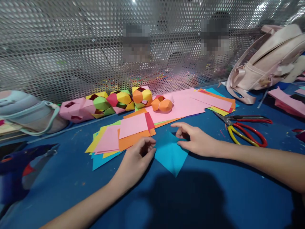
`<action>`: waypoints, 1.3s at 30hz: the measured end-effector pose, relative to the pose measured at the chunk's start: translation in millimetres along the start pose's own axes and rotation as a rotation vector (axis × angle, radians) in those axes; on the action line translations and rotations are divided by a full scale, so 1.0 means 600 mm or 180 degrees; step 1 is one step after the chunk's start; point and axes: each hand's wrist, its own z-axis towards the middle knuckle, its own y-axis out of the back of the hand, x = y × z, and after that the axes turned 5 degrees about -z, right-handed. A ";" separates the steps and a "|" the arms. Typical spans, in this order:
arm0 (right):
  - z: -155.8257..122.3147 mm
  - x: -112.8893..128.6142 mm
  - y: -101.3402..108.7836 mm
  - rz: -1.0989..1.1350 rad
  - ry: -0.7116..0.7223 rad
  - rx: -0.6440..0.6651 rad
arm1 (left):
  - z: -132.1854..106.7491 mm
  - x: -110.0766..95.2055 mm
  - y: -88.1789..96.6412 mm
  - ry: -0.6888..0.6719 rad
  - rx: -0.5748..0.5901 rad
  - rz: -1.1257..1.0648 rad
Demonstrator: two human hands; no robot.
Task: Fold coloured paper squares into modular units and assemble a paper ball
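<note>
A folded turquoise paper (171,156) lies on the blue table (214,194), its point toward me. My left hand (137,157) rests at its left corner, fingers curled and pressed together on the edge. At the paper's upper right corner, my right hand (195,138) pinches the edge between thumb and fingers. Just behind my hands lies a loose pile of pink, orange and yellow paper squares (124,135).
Folded multicoloured paper shapes (114,101) line a perforated metal screen (95,47). More sheets (209,101) lie at back right, beside red and yellow scissors (245,128). A pink backpack (267,60) is far right, a grey bag (26,111) far left. People sit behind the screen.
</note>
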 end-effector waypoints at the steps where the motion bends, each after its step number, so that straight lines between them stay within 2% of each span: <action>1: -0.001 -0.004 0.000 -0.0103 0.0173 -0.0058 | 0.001 0.003 0.002 -0.0095 0.0088 0.0136; 5: -0.007 -0.015 -0.007 -0.0703 0.0922 -0.0004 | 0.002 0.014 0.008 -0.0431 0.0383 0.0604; 7: -0.011 -0.017 -0.013 -0.0978 0.1144 0.0044 | 0.002 0.020 0.010 -0.0500 0.0458 0.0710; 13: -0.017 -0.010 -0.025 -0.1241 0.0946 -0.0334 | 0.000 0.025 0.011 -0.0662 0.0449 0.0813; 20: -0.019 -0.010 -0.020 -0.1355 0.1779 -0.0311 | -0.003 0.025 0.010 -0.0750 0.0403 0.0899; 26: -0.020 -0.009 -0.024 -0.1472 0.1939 -0.0266 | -0.002 0.024 0.011 -0.0797 0.0480 0.0908; 34: -0.024 -0.006 -0.018 -0.1976 0.2569 -0.0072 | -0.001 0.028 0.019 -0.0672 0.0675 0.0676; 39: -0.027 0.000 -0.016 -0.1992 0.2632 -0.0051 | -0.001 0.026 0.020 -0.0640 0.0648 0.0603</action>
